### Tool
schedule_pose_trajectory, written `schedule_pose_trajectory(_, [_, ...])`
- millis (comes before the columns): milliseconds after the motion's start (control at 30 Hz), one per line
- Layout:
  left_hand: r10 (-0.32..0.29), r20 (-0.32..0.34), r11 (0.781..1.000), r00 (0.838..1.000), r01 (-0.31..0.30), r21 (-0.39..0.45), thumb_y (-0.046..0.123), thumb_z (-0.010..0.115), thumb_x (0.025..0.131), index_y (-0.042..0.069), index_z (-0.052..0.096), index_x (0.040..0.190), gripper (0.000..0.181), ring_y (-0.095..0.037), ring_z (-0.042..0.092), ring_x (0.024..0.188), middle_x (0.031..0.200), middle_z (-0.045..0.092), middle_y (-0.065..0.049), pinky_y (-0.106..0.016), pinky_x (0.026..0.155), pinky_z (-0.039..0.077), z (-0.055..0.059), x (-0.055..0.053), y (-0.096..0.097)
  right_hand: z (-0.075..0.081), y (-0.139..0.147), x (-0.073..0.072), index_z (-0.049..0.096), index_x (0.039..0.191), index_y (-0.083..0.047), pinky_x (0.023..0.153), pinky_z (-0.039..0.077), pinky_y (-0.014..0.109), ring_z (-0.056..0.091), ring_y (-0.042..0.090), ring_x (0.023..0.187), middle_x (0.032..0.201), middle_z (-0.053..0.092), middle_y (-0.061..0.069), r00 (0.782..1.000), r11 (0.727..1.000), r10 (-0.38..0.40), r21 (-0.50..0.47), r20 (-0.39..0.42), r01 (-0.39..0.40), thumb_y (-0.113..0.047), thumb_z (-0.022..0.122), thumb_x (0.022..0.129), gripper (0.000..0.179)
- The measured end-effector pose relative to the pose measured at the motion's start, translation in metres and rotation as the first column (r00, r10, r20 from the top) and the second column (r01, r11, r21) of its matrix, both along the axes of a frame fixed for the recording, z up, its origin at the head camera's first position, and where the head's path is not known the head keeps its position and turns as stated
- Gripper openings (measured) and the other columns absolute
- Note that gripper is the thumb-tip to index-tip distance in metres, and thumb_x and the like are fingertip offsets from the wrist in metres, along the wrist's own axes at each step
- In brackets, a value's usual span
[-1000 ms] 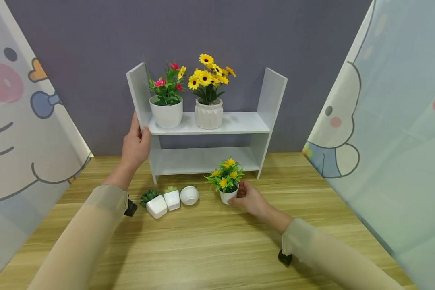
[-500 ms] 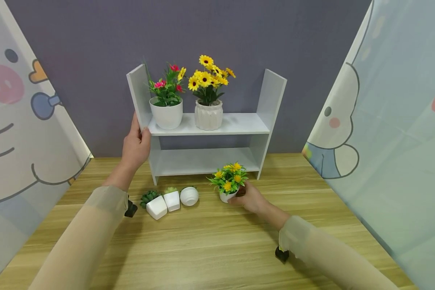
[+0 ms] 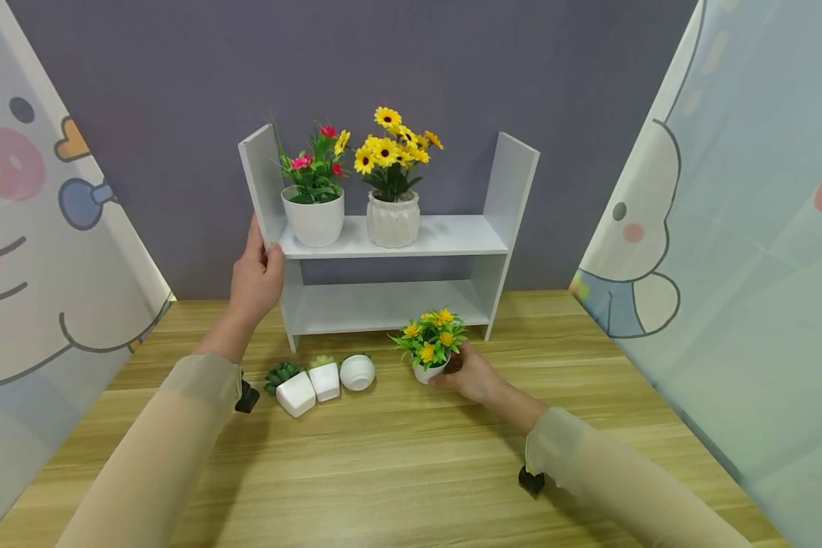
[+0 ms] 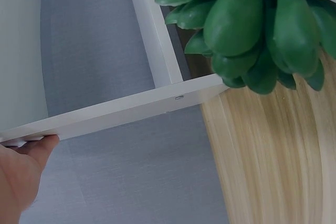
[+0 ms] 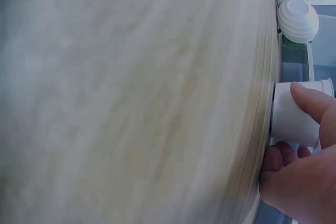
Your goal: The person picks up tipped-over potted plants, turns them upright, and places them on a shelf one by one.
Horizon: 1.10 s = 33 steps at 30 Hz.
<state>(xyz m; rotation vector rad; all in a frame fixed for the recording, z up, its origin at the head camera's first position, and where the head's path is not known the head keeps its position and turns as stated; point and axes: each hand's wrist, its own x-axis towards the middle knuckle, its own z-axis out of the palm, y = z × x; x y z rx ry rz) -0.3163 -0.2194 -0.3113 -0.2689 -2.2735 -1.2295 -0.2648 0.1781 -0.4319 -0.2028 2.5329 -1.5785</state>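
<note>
My left hand (image 3: 256,278) grips the left side panel of a two-tier white shelf (image 3: 390,308), fingers behind the panel and thumb at its front edge. In the left wrist view the panel (image 4: 126,109) runs above the hand (image 4: 23,174). With thumb and fingers, my right hand (image 3: 478,374) holds a small white pot of yellow artificial flowers (image 3: 434,341) in front of the lower tier. The right wrist view shows the thumb across the white pot (image 5: 294,116), with curled fingers at its far side. In that view the flowers are out of sight.
On the upper tier stand a white pot with red flowers (image 3: 313,217) and a ribbed pot with yellow daisies (image 3: 393,221). Three small white succulent pots (image 3: 296,393) lie tipped over on the wooden table (image 3: 356,472) left of the right hand. A grey wall (image 3: 452,68) rises behind.
The flower pot in my right hand has tilted slightly, its blossoms shifting right and lower. My right forearm has moved a little left. My left hand keeps its hold on the shelf.
</note>
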Motion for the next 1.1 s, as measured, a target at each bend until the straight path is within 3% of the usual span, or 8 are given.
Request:
schedule_pose_trajectory(300, [0.0,0.001,1.0,1.0,0.0,-0.008,0.041,0.035,0.116,0.049,-0.001,0.176,0.07,-0.049,0.049,0.153,0.179,0.035,-0.012,-0.074,0.116,0.044,0.001,-0.001,0.003,0.005,0.019,0.005,0.042,0.157,0.006,0.115,0.053,0.054,0.058,0.046,0.143,0.155,0.057,0.03,0.998,0.998,0.058,-0.003,0.008,-0.058,-0.015,0.087,0.093,0.081])
schedule_pose_trajectory(467, [0.0,-0.005,1.0,1.0,0.0,-0.008,0.042,0.035,0.116,0.049,0.0,0.176,0.07,-0.048,0.049,0.154,0.179,0.034,-0.01,-0.074,0.117,0.044,0.002,-0.003,0.003,0.005,0.03,0.003,0.046,0.152,0.006,0.114,0.053,0.054,0.057,0.047,0.142,0.156,0.056,0.03,0.99,0.99,0.137,-0.013,0.013,-0.137,-0.011,0.085,0.093,0.072])
schedule_pose_trajectory(600, [-0.001,0.003,1.0,1.0,0.001,-0.005,0.042,0.035,0.116,0.047,-0.001,0.176,0.07,-0.048,0.047,0.155,0.18,0.032,-0.011,-0.073,0.118,0.043,0.001,-0.003,0.003,0.002,0.033,-0.002,0.043,0.159,0.007,0.119,0.049,0.056,0.055,0.046,0.144,0.158,0.055,0.03,0.984,0.985,0.174,-0.012,0.03,-0.173,-0.012,0.087,0.092,0.083])
schedule_pose_trajectory(867, [-0.007,0.01,1.0,1.0,0.007,0.007,0.043,0.035,0.116,0.051,-0.002,0.175,0.07,-0.047,0.045,0.157,0.181,0.03,-0.008,-0.074,0.119,0.042,0.0,-0.002,0.002,0.001,0.03,-0.012,0.039,0.166,0.001,0.118,0.05,0.056,0.058,0.043,0.142,0.156,0.058,0.028,0.98,0.981,0.192,-0.031,0.054,-0.191,-0.013,0.088,0.091,0.091])
schedule_pose_trajectory(1100, [0.001,0.018,1.0,1.0,-0.001,0.013,0.043,0.034,0.116,0.053,-0.001,0.174,0.069,-0.047,0.046,0.156,0.18,0.033,-0.01,-0.074,0.118,0.042,-0.002,0.001,0.001,0.0,0.023,-0.011,0.05,0.159,-0.001,0.11,0.055,0.049,0.063,0.036,0.134,0.149,0.065,0.023,0.983,0.985,0.173,-0.025,0.053,-0.172,-0.016,0.088,0.093,0.078])
